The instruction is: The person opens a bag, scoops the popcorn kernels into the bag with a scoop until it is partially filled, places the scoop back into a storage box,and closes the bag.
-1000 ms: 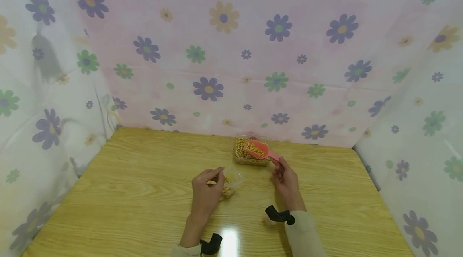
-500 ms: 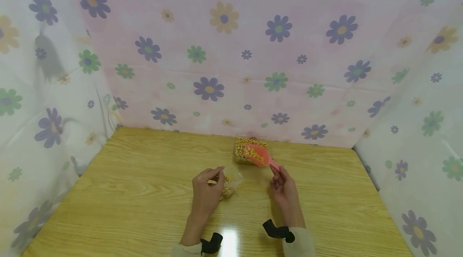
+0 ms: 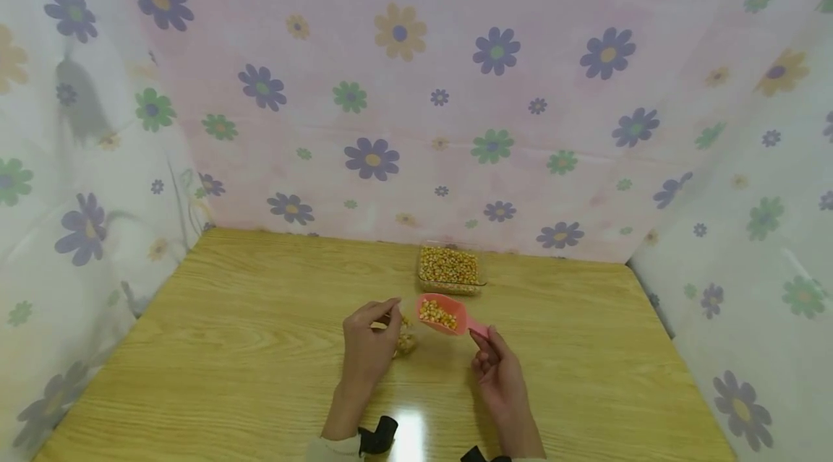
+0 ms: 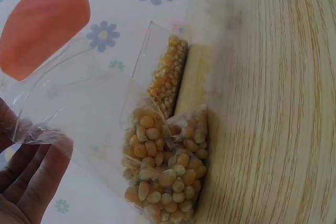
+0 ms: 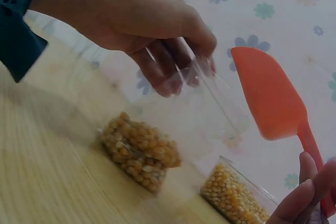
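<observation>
And the right hand (image 3: 502, 375) is gripping the handle of the pink scoop (image 5: 270, 95), fingers curled around it, the bowl hovering just beside the bag's mouth with a handsome load of yellow kernels (image 3: 436, 313) aboard! On the other side, the left hand (image 3: 372, 335) is pinching the upper edge of the clear bag (image 4: 94, 116), holding the film up while the bottom is resting on the bench (image 3: 260, 317), already bulging with corn (image 4: 168, 192). Beyond them both, the clear container (image 3: 449, 289) is sitting at the far side of the bench, showing plenty of kernels inside.

By the look of it, we're watching the delivery stage: one scoopful out, not yet tipped. The next move, I'd say, is calling for lining up the scoop's lip with the bag's mouth, then a slow tilt of the right wrist, the left hand bracing the rim. That thin film is looking like the danger, liable to fold inward under the pour. Whether the lip is touching it, I'm honestly not able to tell; the plastic is reading too faintly.
</observation>
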The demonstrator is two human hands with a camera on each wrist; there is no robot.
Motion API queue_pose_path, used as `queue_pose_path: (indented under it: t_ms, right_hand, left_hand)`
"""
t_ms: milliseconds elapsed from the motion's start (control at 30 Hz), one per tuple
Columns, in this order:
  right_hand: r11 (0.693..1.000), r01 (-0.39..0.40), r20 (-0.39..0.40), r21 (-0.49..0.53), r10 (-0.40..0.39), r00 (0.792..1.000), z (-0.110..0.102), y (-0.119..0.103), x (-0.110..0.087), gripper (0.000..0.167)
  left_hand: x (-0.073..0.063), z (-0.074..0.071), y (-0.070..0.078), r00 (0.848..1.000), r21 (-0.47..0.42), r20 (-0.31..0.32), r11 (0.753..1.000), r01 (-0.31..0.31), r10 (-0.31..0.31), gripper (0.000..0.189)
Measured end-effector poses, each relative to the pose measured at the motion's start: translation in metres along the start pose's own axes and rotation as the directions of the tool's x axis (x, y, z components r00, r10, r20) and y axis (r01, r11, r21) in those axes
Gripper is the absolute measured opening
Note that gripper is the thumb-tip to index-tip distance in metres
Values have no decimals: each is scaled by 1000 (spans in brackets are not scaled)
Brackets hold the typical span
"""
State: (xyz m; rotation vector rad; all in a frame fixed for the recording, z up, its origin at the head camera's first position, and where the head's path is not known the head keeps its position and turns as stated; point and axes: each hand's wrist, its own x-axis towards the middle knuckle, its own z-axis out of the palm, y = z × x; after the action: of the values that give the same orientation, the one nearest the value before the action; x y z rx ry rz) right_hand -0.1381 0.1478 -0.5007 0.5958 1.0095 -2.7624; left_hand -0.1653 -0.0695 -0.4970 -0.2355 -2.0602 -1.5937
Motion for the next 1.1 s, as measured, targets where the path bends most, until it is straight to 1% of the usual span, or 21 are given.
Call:
queue_pose_path:
  t_ms: [167, 367, 500, 633, 733, 800, 967, 1100]
  right_hand:
    - [996, 21, -18, -82, -22, 1000, 1, 9, -7, 30]
    - [989, 45, -45, -141, -51, 998, 2, 13, -15, 26]
    - [982, 93, -74, -166, -106, 992, 7, 13, -18, 25]
    - [961, 142, -129, -237, -176, 976, 15, 14, -20, 23]
    - [931, 184, -154, -315, -242, 958, 21, 14, -21, 22]
    - [909, 214, -153, -356, -283, 947, 25, 13, -22, 23]
    - [837, 298, -110, -458, -387, 916, 33, 11, -24, 32]
    - [779, 340, -75, -528, -441, 894, 42, 9, -25, 35]
  left_hand:
    - [1, 0, 2, 1000, -12, 6, 1000, -4, 4, 20]
    - [0, -1, 6, 1000, 7, 20, 1000, -9, 9, 19]
    - [-1, -1, 7, 998, 43, 31, 998, -54, 53, 17]
    - [-2, 0, 8, 992, 101, 40, 987, -123, 119, 14]
    - [-4, 0, 8, 989, 128, 42, 981, -147, 143, 12]
    - [-6, 0, 8, 989, 135, 42, 980, -146, 141, 11]
    - [-8, 0, 9, 990, 151, 38, 979, -140, 135, 10]
    - [-8, 0, 10, 990, 154, 26, 977, -144, 141, 11]
